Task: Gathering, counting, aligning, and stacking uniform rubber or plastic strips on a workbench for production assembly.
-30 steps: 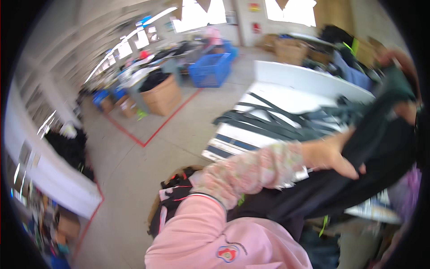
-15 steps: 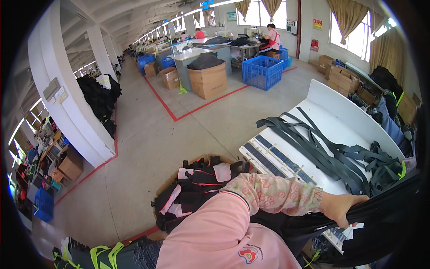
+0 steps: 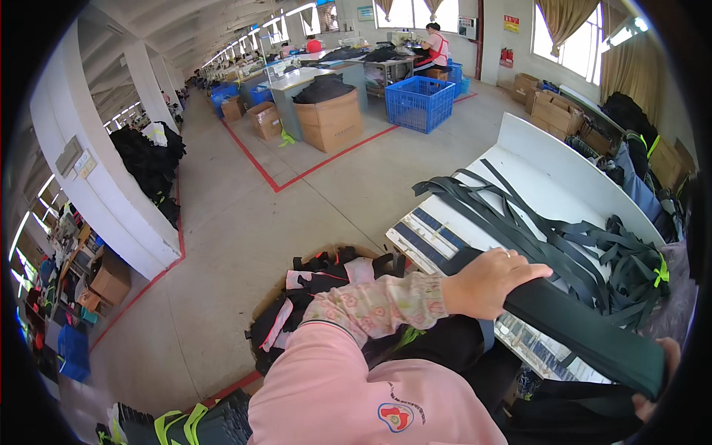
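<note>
A long, flat, dark green-black fabric strip (image 3: 586, 330) stretches across the near side of a white table (image 3: 512, 172). My left hand (image 3: 489, 284) grips its far-left part, thumb and fingers closed over it. At the right rim, my right hand (image 3: 660, 382) is closed around the near end, its fingers only partly visible. Loose dark webbing straps (image 3: 512, 215) lie on the table and bunch into a tangle (image 3: 630, 271) at its right, with a neon-yellow tie (image 3: 661, 271) on it. Dark cloth (image 3: 571, 411) hangs below the strip.
A carton of black-and-pink bags (image 3: 319, 278) stands on the floor left of the table. Bundled dark pieces with neon ties (image 3: 185, 426) lie at lower left. Farther off are a blue crate (image 3: 420, 105), a large carton (image 3: 330, 122), a pillar (image 3: 111, 163) and a seated person (image 3: 436, 48).
My left hand has moved left and up, from black cloth at the table's right edge to the long dark strip. My right hand has come into view on the strip's near end.
</note>
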`<state>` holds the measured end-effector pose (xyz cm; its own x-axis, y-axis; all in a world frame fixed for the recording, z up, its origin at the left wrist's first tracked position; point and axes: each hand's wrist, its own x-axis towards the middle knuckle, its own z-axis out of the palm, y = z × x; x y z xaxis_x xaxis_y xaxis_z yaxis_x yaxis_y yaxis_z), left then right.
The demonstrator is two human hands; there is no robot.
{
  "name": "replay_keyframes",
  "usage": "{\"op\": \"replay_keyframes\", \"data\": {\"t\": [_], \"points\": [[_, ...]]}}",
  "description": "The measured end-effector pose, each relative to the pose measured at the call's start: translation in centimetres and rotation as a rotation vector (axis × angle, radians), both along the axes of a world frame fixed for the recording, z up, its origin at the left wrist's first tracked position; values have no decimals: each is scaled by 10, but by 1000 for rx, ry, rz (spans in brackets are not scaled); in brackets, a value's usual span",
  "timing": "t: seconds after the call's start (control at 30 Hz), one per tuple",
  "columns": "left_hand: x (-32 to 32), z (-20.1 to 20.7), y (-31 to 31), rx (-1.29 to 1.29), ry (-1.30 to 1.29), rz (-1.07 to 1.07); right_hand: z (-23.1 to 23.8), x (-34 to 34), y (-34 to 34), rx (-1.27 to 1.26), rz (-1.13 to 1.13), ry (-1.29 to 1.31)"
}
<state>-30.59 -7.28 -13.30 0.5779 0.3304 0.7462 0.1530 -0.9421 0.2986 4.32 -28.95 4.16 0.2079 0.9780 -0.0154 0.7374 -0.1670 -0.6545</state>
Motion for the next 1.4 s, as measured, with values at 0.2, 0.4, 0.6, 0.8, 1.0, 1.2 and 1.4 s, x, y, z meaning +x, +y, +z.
{"op": "replay_keyframes", "data": {"t": [0.2, 0.4, 0.6, 0.8, 1.0, 1.2, 1.4], "points": [[-53, -147, 30, -31, 270, 141, -139, -15, 4, -76, 394, -308], [-123, -170, 35, -100, 507, 206, -337, -60, 30, -296, 467, 42], [-135, -165, 43, -23, 579, 199, -339, -165, 147, -48, 660, 318], [-132, -159, 49, -146, 656, 180, -338, -281, 201, -96, 507, 134], [-164, -164, 27, -656, -92, 240, -350, -266, 227, -117, 442, 201], [-99, -301, -50, -2004, -598, -754, -333, -272, 238, -166, 424, 234], [-83, -242, 14, -1665, -1389, -721, -340, -277, 217, -61, 470, 345]]}}
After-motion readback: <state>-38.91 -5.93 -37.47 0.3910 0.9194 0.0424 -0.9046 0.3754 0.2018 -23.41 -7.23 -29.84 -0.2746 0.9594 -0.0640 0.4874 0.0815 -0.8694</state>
